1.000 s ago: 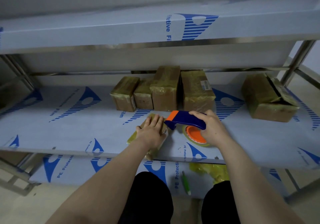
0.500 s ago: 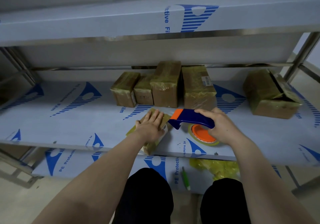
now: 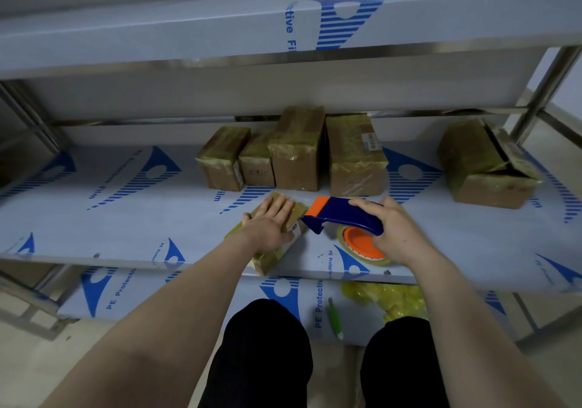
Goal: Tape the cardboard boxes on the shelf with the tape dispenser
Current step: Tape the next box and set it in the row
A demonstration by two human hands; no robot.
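Observation:
A small flat cardboard box point(image 3: 272, 256) wrapped in yellowish tape lies at the front edge of the middle shelf point(image 3: 126, 218). My left hand point(image 3: 271, 223) presses flat on its top with straight fingers. My right hand point(image 3: 393, 229) grips the blue handle of the tape dispenser point(image 3: 343, 218), whose orange nose sits just right of the box's far corner. Its orange-cored tape roll point(image 3: 362, 247) rests on the shelf under my hand.
Several taped boxes point(image 3: 296, 152) stand in a row at the back of the shelf. A larger box point(image 3: 485, 165) with an open flap sits at the right. The upper shelf point(image 3: 283, 29) overhangs. On the lower shelf lie crumpled yellow tape point(image 3: 387, 297) and a green pen-like tool point(image 3: 335, 317).
My view has shifted slightly. The dispenser's nose stays beside the box's far corner and my left hand stays flat on the box.

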